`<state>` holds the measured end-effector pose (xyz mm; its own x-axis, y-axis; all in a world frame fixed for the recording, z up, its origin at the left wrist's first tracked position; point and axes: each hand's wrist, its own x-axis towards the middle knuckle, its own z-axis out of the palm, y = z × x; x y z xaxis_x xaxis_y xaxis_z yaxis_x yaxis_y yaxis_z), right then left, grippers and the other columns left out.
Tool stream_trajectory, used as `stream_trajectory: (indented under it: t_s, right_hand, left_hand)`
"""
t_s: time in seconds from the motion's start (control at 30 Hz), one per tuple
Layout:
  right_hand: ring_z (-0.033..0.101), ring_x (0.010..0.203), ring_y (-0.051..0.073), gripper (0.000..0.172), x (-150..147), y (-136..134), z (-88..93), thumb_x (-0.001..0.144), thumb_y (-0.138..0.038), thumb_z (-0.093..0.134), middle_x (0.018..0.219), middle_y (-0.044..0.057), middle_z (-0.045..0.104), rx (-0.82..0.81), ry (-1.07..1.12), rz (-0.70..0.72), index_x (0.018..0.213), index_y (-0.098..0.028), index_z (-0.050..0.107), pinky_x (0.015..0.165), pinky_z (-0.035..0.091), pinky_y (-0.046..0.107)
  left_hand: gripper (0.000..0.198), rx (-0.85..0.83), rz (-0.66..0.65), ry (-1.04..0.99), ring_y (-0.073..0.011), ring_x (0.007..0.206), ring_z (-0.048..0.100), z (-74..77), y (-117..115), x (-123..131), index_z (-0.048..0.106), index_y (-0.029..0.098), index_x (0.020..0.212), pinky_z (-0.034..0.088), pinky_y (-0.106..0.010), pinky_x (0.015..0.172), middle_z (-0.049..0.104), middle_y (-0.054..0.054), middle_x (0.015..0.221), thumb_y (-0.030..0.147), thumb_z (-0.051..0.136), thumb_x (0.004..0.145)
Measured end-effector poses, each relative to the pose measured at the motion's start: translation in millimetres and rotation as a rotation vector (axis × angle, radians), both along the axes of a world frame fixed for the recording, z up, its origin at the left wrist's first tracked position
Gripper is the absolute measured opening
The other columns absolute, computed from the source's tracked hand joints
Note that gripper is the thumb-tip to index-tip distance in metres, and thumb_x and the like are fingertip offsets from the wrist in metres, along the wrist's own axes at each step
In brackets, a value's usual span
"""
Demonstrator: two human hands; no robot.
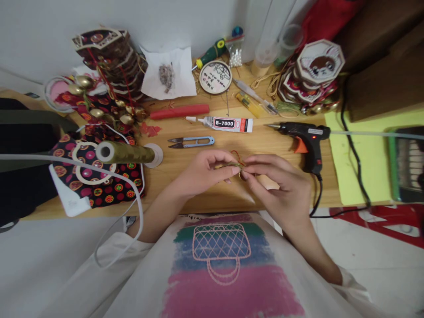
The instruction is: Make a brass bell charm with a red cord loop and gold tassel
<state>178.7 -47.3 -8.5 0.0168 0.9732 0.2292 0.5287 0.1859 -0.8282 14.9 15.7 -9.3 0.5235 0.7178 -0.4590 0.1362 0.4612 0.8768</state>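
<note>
My left hand (214, 168) and my right hand (280, 182) meet over the front of the wooden table, fingertips almost touching. Thumb and fingers of the left pinch a thin green cord (228, 165). The right fingers are closed at the same spot, on the cord's end and a small round metallic piece, perhaps a bell (243, 176), mostly covered by the fingers. A thin red cord (236, 154) loops up just behind the fingertips. Beyond the left hand lie blue-handled thread snips (194, 141) and a B-7000 glue tube (225, 124).
A glue gun (306, 139) with a lit red light lies right, its cable hanging over the front edge. Left stands an olive thread spool (129, 153) by patterned fabric (115, 190). Stacked octagonal ornaments (319, 62) stand back right. A white cable (135, 190) crosses by my left arm.
</note>
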Motion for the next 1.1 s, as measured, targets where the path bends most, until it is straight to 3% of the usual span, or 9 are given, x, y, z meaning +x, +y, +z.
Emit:
stream_trajectory:
  t_s: [0.2,0.4,0.83,0.97,1.1]
  right_hand:
    - [0.069,0.085,0.018,0.014,-0.2,-1.2,2.4,0.082,-0.013,0.061,0.093,0.004,0.072,0.016,-0.063,0.008,0.082,-0.024,0.069,0.074,0.059,0.032]
    - [0.069,0.087,0.018,0.012,0.2,-1.9,3.1,0.082,-0.012,0.061,0.095,0.008,0.072,0.040,-0.089,0.019,0.081,-0.020,0.070,0.076,0.058,0.031]
    - [0.067,0.082,0.019,0.013,-1.2,0.3,1.3,0.083,-0.014,0.060,0.091,0.006,0.073,0.166,-0.232,0.042,0.082,-0.022,0.070,0.073,0.056,0.034]
    - [0.067,0.081,0.019,0.014,-1.8,-0.3,-3.2,0.083,-0.013,0.059,0.088,0.006,0.072,0.154,-0.186,0.030,0.082,-0.022,0.070,0.073,0.056,0.035]
    - [0.067,0.085,0.018,0.014,-0.8,-2.1,-11.0,0.082,-0.013,0.061,0.090,0.004,0.072,0.047,-0.058,-0.003,0.082,-0.023,0.071,0.075,0.057,0.033]
  left_hand:
    - [0.011,0.003,0.025,0.008,-0.0090,0.062,0.057,-0.4,-1.4,-0.1,0.065,0.013,0.070,0.046,-0.022,0.061,0.063,-0.001,0.071,0.023,0.068,0.069]
    - [0.010,0.117,0.047,0.009,-0.0104,0.072,0.056,-2.6,-1.1,-0.2,0.065,0.014,0.064,0.044,-0.022,0.068,0.065,-0.001,0.075,0.021,0.070,0.069]
    - [0.010,0.156,0.074,-0.036,-0.0106,0.074,0.059,-3.0,-2.7,-0.6,0.066,0.015,0.063,0.046,-0.023,0.073,0.065,-0.001,0.074,0.020,0.071,0.070]
    - [0.011,0.119,0.108,-0.033,-0.0101,0.070,0.059,-7.9,-5.0,1.4,0.065,0.015,0.062,0.047,-0.022,0.069,0.065,0.000,0.070,0.022,0.071,0.069]
    - [0.014,-0.031,0.170,-0.003,-0.0085,0.059,0.058,-16.2,-7.4,3.8,0.065,0.014,0.066,0.047,-0.022,0.061,0.064,0.001,0.066,0.025,0.073,0.065]
